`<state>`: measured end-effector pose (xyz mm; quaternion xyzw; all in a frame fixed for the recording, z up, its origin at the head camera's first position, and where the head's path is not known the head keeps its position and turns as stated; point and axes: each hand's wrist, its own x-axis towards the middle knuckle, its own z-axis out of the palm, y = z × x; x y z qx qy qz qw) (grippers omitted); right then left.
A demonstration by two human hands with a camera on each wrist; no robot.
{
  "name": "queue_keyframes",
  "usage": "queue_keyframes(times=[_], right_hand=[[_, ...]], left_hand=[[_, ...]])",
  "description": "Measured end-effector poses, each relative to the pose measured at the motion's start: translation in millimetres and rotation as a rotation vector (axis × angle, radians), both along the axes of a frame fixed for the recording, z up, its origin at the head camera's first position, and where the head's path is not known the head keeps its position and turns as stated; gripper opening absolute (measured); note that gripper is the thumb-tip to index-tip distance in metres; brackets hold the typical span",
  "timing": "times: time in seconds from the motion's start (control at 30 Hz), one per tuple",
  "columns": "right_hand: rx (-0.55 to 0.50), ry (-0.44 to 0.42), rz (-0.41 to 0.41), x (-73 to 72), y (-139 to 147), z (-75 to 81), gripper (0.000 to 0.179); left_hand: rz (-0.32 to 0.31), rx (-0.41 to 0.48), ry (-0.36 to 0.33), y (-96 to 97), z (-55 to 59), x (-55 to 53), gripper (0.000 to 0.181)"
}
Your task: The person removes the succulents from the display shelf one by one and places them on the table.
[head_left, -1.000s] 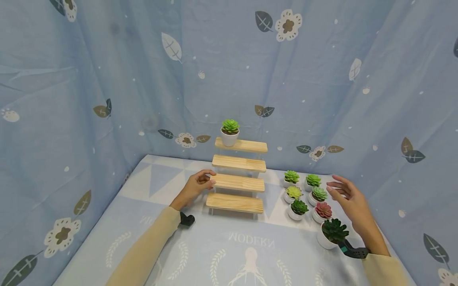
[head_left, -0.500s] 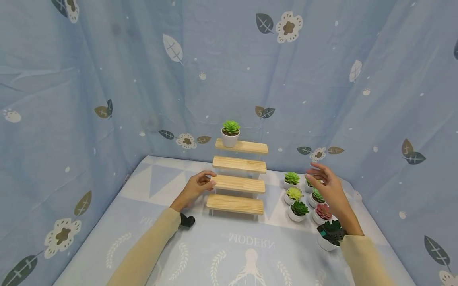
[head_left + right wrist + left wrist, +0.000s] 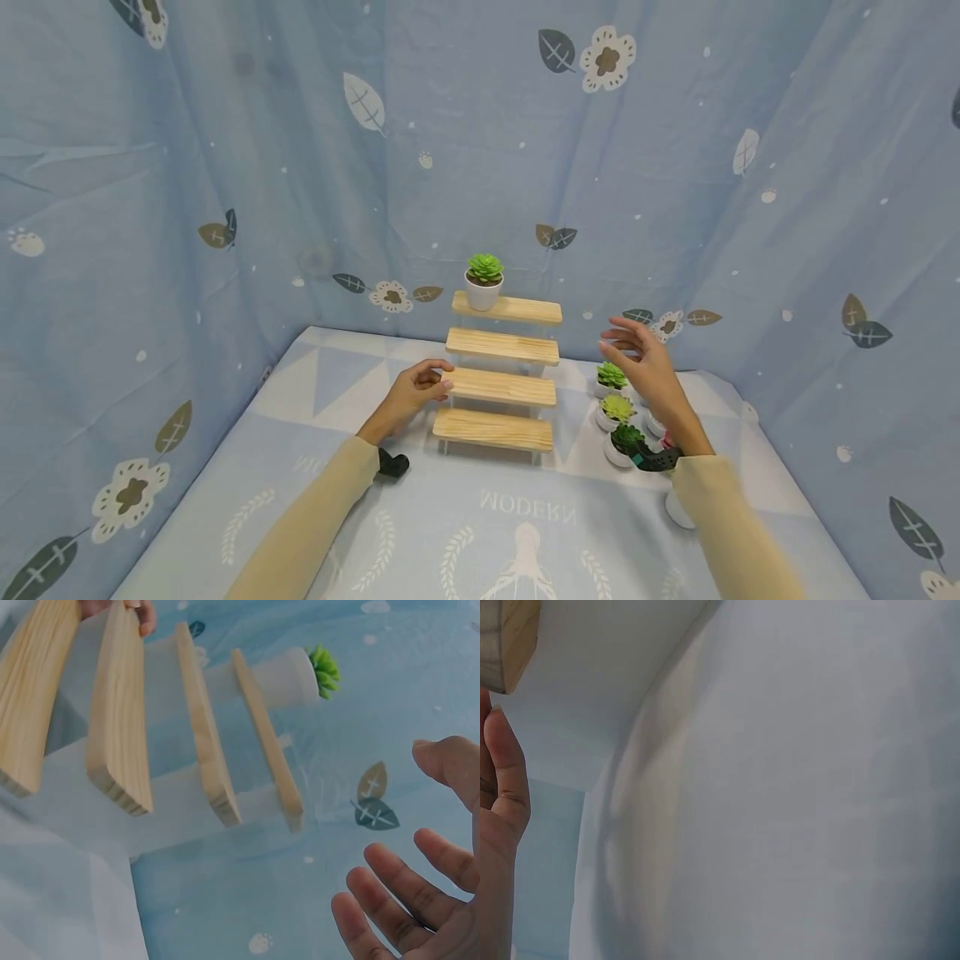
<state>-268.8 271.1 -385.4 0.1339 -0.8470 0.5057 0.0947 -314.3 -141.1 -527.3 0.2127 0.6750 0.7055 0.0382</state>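
A four-tier stand of pale wooden boards [image 3: 501, 387] stands on the table. My left hand [image 3: 405, 398] grips the left end of its second board from the bottom, thumb and fingers at the edge. On the top board, toward its left, sits a bright green succulent in a white pot [image 3: 483, 292]. My right hand [image 3: 647, 375] is raised to the right of the stand, fingers spread and slightly bent, holding nothing. In the right wrist view, its fingers [image 3: 409, 896] are apart from the boards and the potted succulent.
Several small potted succulents stand right of the stand, among them a yellow-green one [image 3: 617, 407] and a dark green one [image 3: 627, 438]. My right arm partly covers the group, including a larger white pot [image 3: 678, 510]. A patterned blue curtain [image 3: 480, 150] hangs behind.
My right hand has moved left and farther from me, from the right side of the succulents toward the stand, still holding nothing. My left hand stays at the board.
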Motion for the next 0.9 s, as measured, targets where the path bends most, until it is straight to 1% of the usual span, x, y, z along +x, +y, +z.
queue_keyframes(times=[0.13, 0.3, 0.6, 0.9], right_hand=[[-0.012, 0.007, 0.016, -7.9, -13, 0.6, 0.068], [-0.026, 0.014, 0.056, -16.4, -30, 3.7, 0.067], [-0.054, 0.015, 0.103, -24.0, -54, 10.7, 0.067], [-0.065, 0.053, 0.152, -31.9, -74, 12.6, 0.064]], left_hand=[[-0.001, -0.010, 0.003, -1.0, -0.8, -0.1, 0.041], [0.003, -0.004, -0.001, -1.3, -2.3, -0.2, 0.041], [-0.004, 0.004, -0.003, -1.1, -2.5, -0.1, 0.040], [-0.001, -0.005, -0.013, -0.9, -2.8, -0.3, 0.041]])
